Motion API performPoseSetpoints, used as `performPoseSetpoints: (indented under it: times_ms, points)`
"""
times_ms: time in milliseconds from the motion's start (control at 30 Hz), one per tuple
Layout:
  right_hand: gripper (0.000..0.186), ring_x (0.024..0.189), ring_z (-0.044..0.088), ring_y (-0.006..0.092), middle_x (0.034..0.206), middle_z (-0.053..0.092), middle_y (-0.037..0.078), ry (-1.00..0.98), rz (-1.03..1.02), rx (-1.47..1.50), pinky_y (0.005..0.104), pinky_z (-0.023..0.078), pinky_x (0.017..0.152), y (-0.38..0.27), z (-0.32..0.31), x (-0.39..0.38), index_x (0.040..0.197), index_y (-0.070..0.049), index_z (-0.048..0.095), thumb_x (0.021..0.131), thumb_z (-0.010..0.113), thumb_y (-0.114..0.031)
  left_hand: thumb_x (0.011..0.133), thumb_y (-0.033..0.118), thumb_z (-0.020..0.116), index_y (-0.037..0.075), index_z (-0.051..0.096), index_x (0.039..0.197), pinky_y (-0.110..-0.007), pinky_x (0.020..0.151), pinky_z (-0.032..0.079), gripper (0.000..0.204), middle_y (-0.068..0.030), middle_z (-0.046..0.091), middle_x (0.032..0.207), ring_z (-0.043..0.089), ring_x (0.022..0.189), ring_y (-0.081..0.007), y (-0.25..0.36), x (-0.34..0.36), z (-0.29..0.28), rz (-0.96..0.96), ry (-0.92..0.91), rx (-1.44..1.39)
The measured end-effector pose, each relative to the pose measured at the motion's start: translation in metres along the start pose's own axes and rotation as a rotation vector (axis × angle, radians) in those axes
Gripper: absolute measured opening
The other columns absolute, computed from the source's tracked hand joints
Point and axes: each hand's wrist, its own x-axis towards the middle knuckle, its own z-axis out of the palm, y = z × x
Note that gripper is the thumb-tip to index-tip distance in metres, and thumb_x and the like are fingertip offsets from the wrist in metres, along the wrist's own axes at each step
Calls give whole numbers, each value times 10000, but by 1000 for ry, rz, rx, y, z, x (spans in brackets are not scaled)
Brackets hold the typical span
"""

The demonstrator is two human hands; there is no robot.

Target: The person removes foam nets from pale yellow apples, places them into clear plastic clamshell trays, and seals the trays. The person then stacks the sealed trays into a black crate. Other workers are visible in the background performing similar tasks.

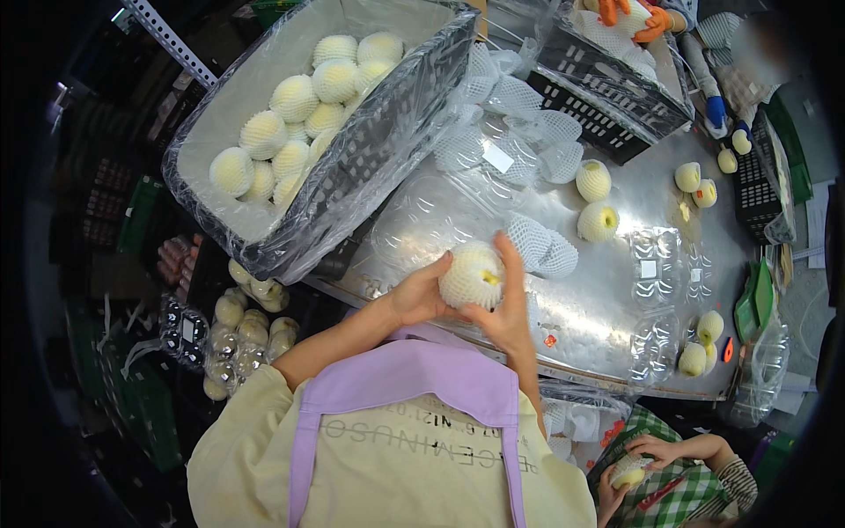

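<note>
Foam-netted fruit (469,278) was held between left hand (421,292) and right hand (508,324); net-fitting apparently under way. Gentle grip probably needed next; loose nets (558,257) seen at fruit's 2 o'clock.

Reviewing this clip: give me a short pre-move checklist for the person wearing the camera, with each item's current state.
1. Fruit supported by left hand and right hand: ok, held between both.
2. White foam net around the fruit: ok, with the stem area showing.
3. Fruit's underside unbruised: cannot tell, hidden.
4. Table ahead uncluttered: not ok; loose foam nets and clear plastic containers lie there.
5. Co-worker's orange gloves apart from these hands: ok, at the far upper right.
</note>
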Motion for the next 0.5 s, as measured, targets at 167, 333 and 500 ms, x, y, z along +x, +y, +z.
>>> performPoseSetpoints:
  times_ms: [167, 333, 500]
  points:
    - [237, 1040, 537, 259, 1089, 576, 149, 179, 55, 152, 337, 399, 906, 18, 24, -13, 1018, 29, 543, 802, 540, -67, 871, 546, 408, 132, 255, 1356, -530, 943, 383, 656, -101, 396, 1299, 393, 1215, -281, -8, -1, -3, -18, 116, 164]
    - [209, 876, 573, 211, 903, 604, 167, 433, 275, 802, 328, 465, 777, 21, 22, -8, 981, -13, 465, 951, 364, -193, 855, 600, 366, 103, 319, 1322, -541, 893, 422, 684, -128, 412, 1288, 431, 1181, -322, -5, 1, 2, -28, 76, -97]
    - [222, 722, 487, 117, 904, 559, 71, 100, 53, 1258, 210, 418, 618, 47, -29, 1, 1106, -18, 473, 919, 430, -130, 860, 594, 360, 80, 345, 1297, -518, 812, 483, 675, -178, 445, 1253, 496, 1101, -391, 1, 5, -11, 24, 68, -140]
